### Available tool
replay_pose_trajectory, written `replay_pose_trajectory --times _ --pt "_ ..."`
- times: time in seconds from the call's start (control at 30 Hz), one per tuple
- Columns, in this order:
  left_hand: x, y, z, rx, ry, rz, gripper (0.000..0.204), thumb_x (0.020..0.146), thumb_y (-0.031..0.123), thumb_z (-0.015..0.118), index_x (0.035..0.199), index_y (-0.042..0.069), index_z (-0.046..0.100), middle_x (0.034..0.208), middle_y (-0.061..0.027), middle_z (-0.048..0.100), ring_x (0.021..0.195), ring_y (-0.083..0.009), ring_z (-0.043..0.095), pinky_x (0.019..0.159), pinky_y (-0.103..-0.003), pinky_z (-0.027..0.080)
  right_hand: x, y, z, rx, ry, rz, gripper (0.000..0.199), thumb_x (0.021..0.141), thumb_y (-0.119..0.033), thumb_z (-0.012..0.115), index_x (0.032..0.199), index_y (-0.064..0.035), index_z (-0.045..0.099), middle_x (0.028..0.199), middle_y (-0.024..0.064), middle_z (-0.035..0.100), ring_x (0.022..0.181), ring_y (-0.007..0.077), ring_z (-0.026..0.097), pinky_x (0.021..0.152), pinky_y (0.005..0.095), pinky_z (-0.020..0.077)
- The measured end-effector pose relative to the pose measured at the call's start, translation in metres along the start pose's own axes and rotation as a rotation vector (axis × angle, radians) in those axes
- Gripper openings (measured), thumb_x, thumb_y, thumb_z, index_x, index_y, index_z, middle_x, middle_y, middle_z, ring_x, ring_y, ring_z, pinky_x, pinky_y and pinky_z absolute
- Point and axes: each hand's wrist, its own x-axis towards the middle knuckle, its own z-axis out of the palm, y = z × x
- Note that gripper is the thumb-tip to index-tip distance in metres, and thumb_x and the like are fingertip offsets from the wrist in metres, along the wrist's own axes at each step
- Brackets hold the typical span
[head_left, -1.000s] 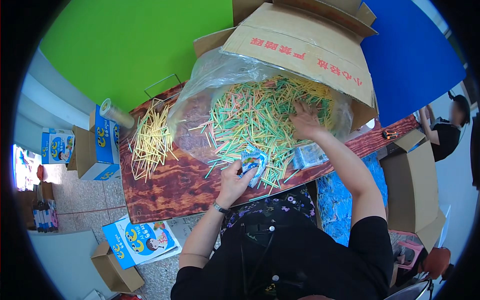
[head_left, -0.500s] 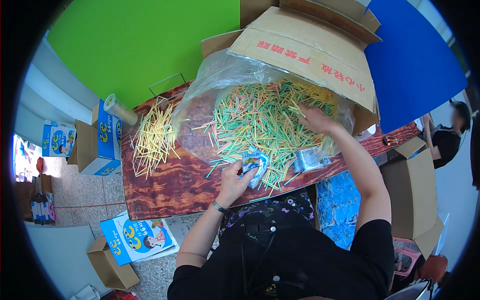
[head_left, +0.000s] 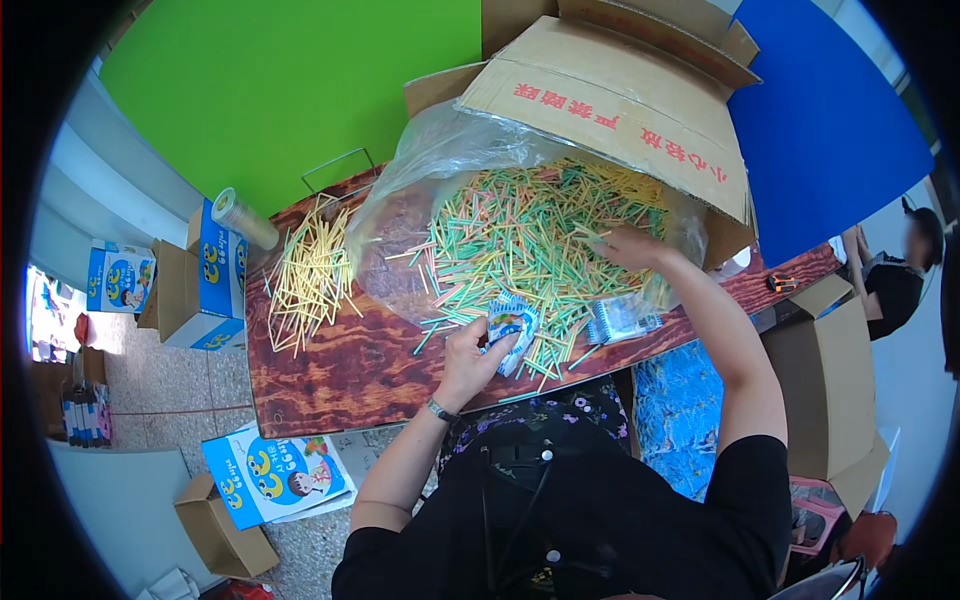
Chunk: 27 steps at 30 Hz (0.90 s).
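Observation:
A small blue-and-white packet is in my left hand, fingers and thumb closed around it at the front of the table. My right hand reaches into the right side of a large heap of thin yellow, green and pink sticks. Its fingers are bent together at the heap's surface, and what they pinch, if anything, is lost among the sticks. Between my arms, more blue-and-white packets lie on the heap's front edge. The heap rests on clear plastic sheeting coming from a tipped cardboard box.
A separate pile of pale yellow sticks lies left on the wooden table, near a clear round tub. Blue printed boxes stand beyond the left edge. An open carton is at right; another person is farther off.
My right hand has shifted slightly lower and its fingers have moved down toward the sticks; a yellow stick no longer stands up at its fingertips. My left hand keeps the packet nearly still.

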Motion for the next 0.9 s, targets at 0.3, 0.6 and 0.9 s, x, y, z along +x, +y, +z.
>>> replay_pose_trajectory --times 0.3,0.6,0.9 --pt "0.057 0.037 0.011 -0.469 -0.1 -0.076 0.033 0.086 0.008 0.068 0.118 0.004 0.062 0.111 -0.0028 0.065 0.093 -0.0081 0.06 0.081 -0.025 0.049 -0.032 -0.046 -0.011 0.083 -0.058 -0.287 0.04 0.1 -0.034 0.047 0.128 -0.0053 0.05 0.093 0.0183 0.06 0.083 0.0308 0.061 0.075 0.0409 0.0468" --pt "0.082 0.024 0.01 -0.126 -0.063 0.157 0.021 0.085 0.007 0.069 0.106 0.006 0.067 0.092 0.0022 0.064 0.081 -0.0053 0.058 0.072 -0.023 0.047 -0.049 -0.057 0.011 0.532 -0.121 -0.209 0.043 0.101 -0.032 0.049 0.138 -0.0106 0.042 0.078 -0.0002 0.049 0.063 0.0072 0.047 0.055 0.025 0.0424" --pt "0.067 0.008 0.017 0.099 0.269 0.287 0.029 0.073 0.014 0.081 0.087 0.003 0.059 0.068 -0.0079 0.06 0.058 -0.0195 0.059 0.053 -0.031 0.046 -0.069 -0.105 -0.034 0.184 0.075 -0.46 0.025 0.099 -0.027 0.051 0.113 -0.0067 0.05 0.071 0.015 0.054 0.063 0.0326 0.057 0.059 0.0419 0.0449"
